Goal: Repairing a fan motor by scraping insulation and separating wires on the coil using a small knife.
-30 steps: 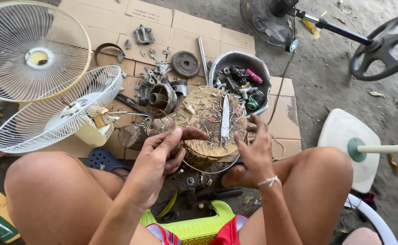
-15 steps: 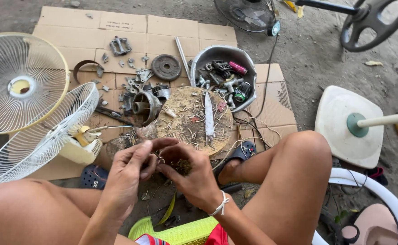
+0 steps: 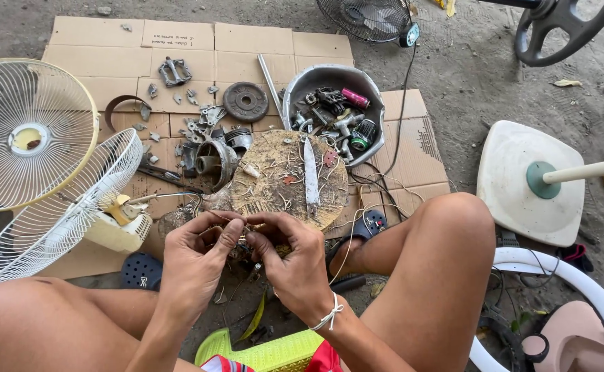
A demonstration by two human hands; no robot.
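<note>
1. The left hand [image 3: 195, 258] and the right hand [image 3: 289, 258] are closed together, pinching a small bundle of thin wires [image 3: 243, 238] between the fingertips; the bundle is mostly hidden.
2. Just beyond the hands lies a round wooden block [image 3: 274, 186], worn and littered with wire scraps, with a long knife [image 3: 311, 176] on it.
3. Farther out, a dented grey metal bowl of tools [image 3: 315, 83] stands on flattened brown cardboard [image 3: 247, 41].
4. Left of the left hand leans a white wire fan guard [image 3: 54, 213].

Two white fan guards [image 3: 29, 131] [image 3: 60, 207], one metal bowl [image 3: 295, 96], one round wooden block [image 3: 274, 179], and one knife [image 3: 311, 176] are counted on the cardboard [image 3: 178, 34].
</note>
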